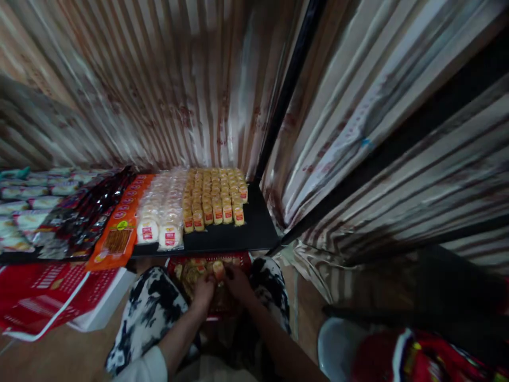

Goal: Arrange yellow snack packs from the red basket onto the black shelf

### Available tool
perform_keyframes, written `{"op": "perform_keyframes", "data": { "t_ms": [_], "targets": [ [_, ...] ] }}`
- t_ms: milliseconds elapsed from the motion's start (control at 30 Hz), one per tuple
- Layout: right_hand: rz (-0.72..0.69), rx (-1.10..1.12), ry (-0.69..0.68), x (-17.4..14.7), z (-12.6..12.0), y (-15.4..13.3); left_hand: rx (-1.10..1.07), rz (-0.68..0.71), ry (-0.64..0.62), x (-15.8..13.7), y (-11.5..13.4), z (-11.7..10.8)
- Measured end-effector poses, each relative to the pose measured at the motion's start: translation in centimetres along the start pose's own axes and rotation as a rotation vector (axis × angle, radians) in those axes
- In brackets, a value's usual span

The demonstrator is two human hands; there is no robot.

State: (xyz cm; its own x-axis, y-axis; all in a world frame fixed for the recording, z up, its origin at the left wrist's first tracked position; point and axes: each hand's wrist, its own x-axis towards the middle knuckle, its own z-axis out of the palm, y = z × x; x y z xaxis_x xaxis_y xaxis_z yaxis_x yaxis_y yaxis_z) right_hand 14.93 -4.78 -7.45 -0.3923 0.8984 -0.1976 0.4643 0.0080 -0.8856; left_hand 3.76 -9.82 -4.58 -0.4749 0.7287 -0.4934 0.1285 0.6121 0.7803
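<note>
Being held over a red basket (244, 261), a small yellow packet (218, 269) is pinched between the fingertips of the left hand (204, 288) and the right hand (239, 285), the grip of each apparently closed on it. Should the pinch loosen, the packet could be dropped into the basket; squeezed too hard, its soft-looking contents could be crushed. An orange bag (119, 237), overhanging the front edge of a black shelf (256, 225), could be knocked down by a careless reach. Yellow rows (217, 197) are ranged beside white round packets (170, 236); the dim corner is hung with striped sheeting (191, 101) above a tiled floor (304, 305).
</note>
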Motion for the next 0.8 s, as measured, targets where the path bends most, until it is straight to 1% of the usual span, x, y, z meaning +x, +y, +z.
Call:
{"op": "perform_keyframes", "data": {
  "t_ms": [100,233,333,400,500,600,700,800],
  "targets": [
    [-0.027,0.053,0.093,-0.6,-2.1,-1.1,-0.049,0.051,-0.012,-0.3,1.8,0.7],
    [-0.074,0.133,0.154,-0.9,-5.0,-2.6,-0.067,0.221,-0.065,-0.4,4.3,1.8],
    [-0.118,0.155,0.254,-0.3,-7.1,-3.5,-0.036,0.322,-0.046,-0.3,6.8,2.6],
    [-0.132,0.151,0.333,0.7,-8.4,-3.9,0.001,0.381,-0.035,0.0,8.8,3.1],
    [-0.160,0.146,0.439,3.0,-10.3,-4.1,0.044,0.484,-0.058,0.4,12.1,3.7],
    [-0.211,0.137,0.511,5.6,-11.9,-4.4,0.111,0.552,-0.077,0.9,15.1,4.1],
    [-0.231,0.144,0.553,8.2,-12.9,-4.5,0.279,0.674,-0.056,1.4,17.1,4.4],
    [-0.227,0.134,0.603,10.7,-13.4,-4.3,0.497,0.827,0.002,2.0,18.2,4.6]
  ]
}}
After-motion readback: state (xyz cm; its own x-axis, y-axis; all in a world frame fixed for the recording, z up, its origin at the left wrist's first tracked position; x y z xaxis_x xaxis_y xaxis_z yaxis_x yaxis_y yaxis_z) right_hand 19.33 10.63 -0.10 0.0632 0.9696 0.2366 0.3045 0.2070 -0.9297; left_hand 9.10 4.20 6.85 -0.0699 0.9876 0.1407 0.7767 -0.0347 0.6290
